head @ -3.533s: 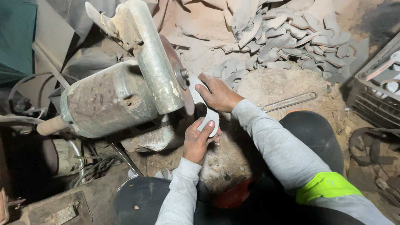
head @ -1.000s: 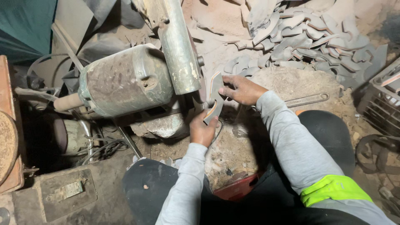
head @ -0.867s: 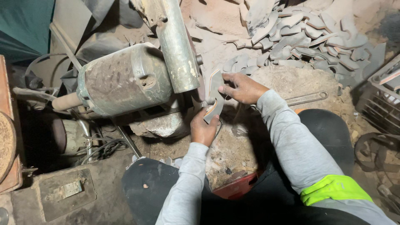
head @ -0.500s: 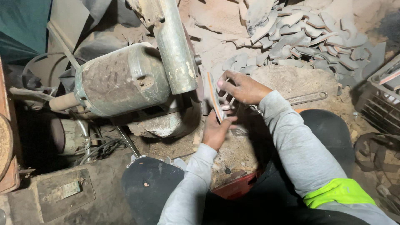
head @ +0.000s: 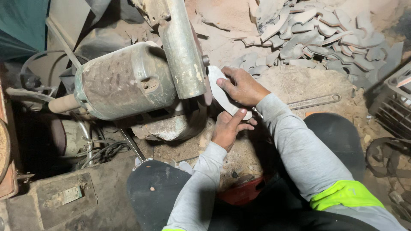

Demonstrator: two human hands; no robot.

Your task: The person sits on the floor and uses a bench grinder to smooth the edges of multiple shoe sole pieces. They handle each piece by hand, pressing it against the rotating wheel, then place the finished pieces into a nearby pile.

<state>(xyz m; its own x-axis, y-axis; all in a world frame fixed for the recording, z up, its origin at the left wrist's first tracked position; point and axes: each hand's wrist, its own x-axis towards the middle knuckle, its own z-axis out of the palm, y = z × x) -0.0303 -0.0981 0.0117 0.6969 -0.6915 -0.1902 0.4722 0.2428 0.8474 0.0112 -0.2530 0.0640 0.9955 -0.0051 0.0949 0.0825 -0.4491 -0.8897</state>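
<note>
Pressing a pale curved blade (head: 222, 92) against the grinder (head: 184, 51), I am still mid-grind, judging by the heap of similar pieces (head: 317, 38) lying beyond. My right hand (head: 242, 85) is clamping its upper part, my left hand (head: 227, 128) is pinching its lower end.

You are crouched over a dusty dirt floor (head: 299, 81) in dim, warm light. Beyond the grip, a heap of flat grey offcuts (head: 325, 38) lies piled against reddish dust. Right of the grip, a long wrench (head: 314, 102) rests on the dirt, and further right stands a dark plastic crate (head: 391, 107). Left of the grip, well apart, tangled cables (head: 102, 152) sprawl in shadow, with a teal cloth (head: 21, 25) hanging in the far corner.
</note>
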